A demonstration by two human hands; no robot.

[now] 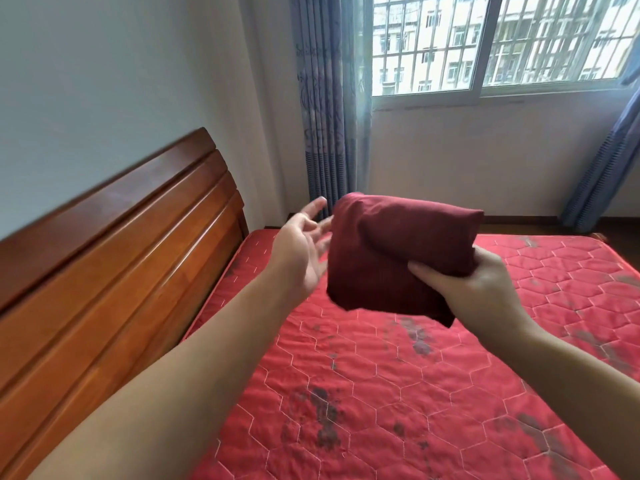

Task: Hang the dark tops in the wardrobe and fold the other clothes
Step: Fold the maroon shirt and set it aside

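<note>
I have a single view here, from the head camera, wide-angle, looking forward and down over the red quilted mattress (398,393) from its near side. The mattress fills the lower frame, close under the lens; both forearms reach in from the bottom edge over it. Left of the mattress runs the brown wooden headboard (114,258), and beyond its far edge stand the white wall, the barred window (502,43) and the blue patterned curtain (329,109)

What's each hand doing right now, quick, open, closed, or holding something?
Left hand: open, fingers spread beside the folded maroon garment, gripping nothing.
Right hand: closed on the folded maroon garment, holding it up above the red mattress.
</note>
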